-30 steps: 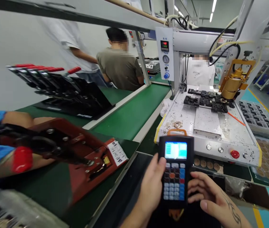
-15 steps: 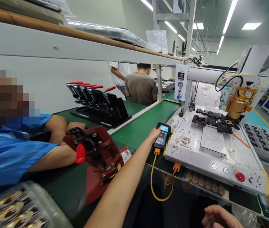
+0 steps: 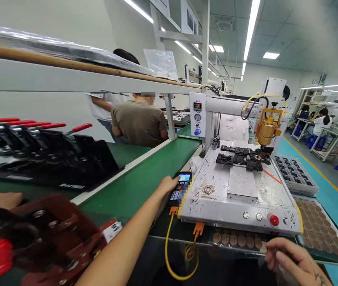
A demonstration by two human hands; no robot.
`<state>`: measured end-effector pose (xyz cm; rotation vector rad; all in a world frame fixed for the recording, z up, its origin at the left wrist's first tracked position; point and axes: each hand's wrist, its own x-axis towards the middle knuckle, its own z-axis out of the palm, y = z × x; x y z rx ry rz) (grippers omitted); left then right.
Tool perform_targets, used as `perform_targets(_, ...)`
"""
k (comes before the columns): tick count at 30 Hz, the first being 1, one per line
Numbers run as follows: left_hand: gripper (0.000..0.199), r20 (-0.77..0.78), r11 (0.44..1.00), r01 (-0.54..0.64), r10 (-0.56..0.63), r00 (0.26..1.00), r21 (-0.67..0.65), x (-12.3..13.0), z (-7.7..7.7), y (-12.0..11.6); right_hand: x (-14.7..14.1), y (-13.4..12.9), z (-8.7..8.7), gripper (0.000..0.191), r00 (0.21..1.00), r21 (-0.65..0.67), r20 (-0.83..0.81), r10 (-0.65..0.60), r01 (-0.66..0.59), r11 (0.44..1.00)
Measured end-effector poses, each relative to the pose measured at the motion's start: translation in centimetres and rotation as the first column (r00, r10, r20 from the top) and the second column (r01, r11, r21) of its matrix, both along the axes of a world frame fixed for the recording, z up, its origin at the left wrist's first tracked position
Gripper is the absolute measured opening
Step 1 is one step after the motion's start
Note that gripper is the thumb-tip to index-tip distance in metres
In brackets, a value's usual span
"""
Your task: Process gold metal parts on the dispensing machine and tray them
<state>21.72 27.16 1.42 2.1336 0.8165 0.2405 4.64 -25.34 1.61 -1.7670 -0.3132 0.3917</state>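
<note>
The black handheld controller (image 3: pixel 176 194), screen (image 3: pixel 184 177) lit, lies beside the white machine (image 3: pixel 225 213).

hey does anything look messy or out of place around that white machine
Yes: dark flecks litter the white bed, looking like uncleared debris. A round metal piece lies alone on its left side, apart from the black fixtures, and an orange stick rests slanted at the right. Nothing looks clearly damaged.

One keypad controller (image 3: pixel 176 194), two orange plugs (image 3: pixel 199 228), one red button (image 3: pixel 274 220).
</note>
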Motion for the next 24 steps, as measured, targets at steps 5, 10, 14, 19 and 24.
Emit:
perform_targets(5,0.042,0.198,0.985,0.122,-0.144,0.970,0.121,-2.9,2.9,-2.9,2.6,-1.6,2.1,0.055,0.946,0.023,0.207,-0.250,0.250,0.968)
perform_targets(10,0.056,0.252,0.856,0.494,-0.517,0.818,0.153,-6.6,4.3,-8.5,2.8,-1.2,2.4,0.050,0.946,0.008,0.213,-0.246,0.250,0.968)
perform_targets(14,0.060,0.191,0.763,0.614,-0.646,0.739,0.202,-7.8,4.6,-11.0,1.7,-0.3,2.2,0.049,0.967,-0.022,0.164,-0.194,0.201,0.979)
perform_targets(19,0.041,0.099,0.728,0.642,-0.677,0.730,0.242,-6.7,5.3,-11.2,0.1,0.7,2.4,0.052,0.986,-0.087,0.091,-0.139,0.147,0.985)
perform_targets(24,0.042,-0.017,0.713,0.661,-0.677,0.736,0.234,-5.3,6.0,-11.1,-0.1,0.6,1.0,0.060,1.000,-0.219,0.015,-0.009,0.012,0.976)
